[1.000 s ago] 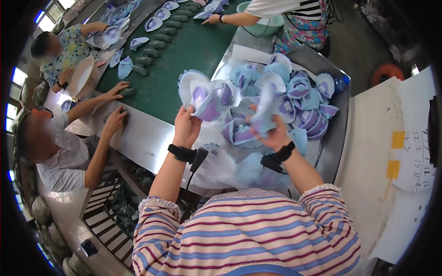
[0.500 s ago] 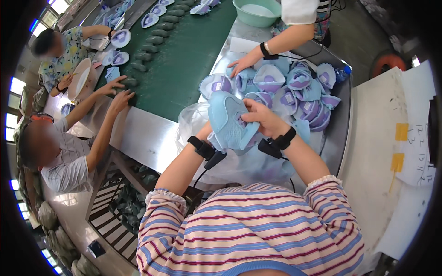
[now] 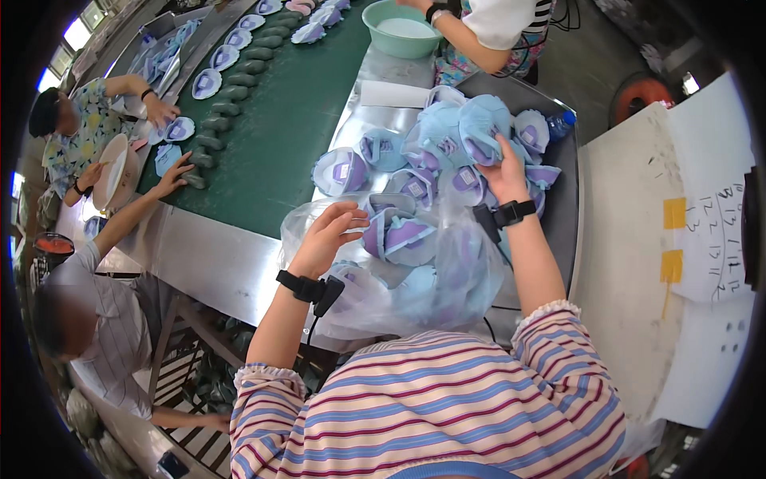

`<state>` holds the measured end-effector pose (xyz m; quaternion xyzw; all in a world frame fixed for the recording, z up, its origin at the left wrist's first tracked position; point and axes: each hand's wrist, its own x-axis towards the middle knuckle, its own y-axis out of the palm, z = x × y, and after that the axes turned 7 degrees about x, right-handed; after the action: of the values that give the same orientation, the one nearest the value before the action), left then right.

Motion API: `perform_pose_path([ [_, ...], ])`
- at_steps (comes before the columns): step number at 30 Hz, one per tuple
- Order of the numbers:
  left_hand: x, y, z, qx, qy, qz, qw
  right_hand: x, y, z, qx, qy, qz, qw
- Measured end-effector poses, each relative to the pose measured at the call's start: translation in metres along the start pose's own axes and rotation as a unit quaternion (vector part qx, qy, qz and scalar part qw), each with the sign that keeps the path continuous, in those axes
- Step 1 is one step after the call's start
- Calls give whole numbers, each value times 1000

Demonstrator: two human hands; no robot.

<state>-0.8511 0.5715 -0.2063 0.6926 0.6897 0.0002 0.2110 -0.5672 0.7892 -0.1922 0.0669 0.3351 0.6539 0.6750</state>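
Right hand (image 3: 507, 177) now gripping piled shoe upper (image 3: 479, 132), earlier piece released.

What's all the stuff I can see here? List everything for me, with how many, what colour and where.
shoe uppers: a pile, too many to count, pale blue and purple, on the metal table ahead
clear plastic bag: one, see-through, at the table's near edge, more uppers inside
conveyor belt: one, dark green, left of the table, with a row of dark lumps and more uppers
basin: one, mint green, at the far end
white sheets: several, with yellow tabs, on the right
co-workers: three, two seated along the belt on the left, one at the far end
left hand: bare, black wrist strap, at the bag's opening
right hand: bare, black wrist strap, grasping an upper in the pile
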Motion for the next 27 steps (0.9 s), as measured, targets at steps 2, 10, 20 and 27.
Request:
perform_pose_path([
  [2,2,2,4,22,21,4,1000,-13,5,7,-118,-57,41,991],
  [10,18,16,-9,51,110,-154,981,-79,63,-87,-384,-15,305,871],
  [20,-27,-37,12,59,84,-299,949,-56,14,-143,-738,-285,440,424],
  [27,-54,-30,-14,272,22,-18,962,-72,32,-70,-454,-527,253,673],
])
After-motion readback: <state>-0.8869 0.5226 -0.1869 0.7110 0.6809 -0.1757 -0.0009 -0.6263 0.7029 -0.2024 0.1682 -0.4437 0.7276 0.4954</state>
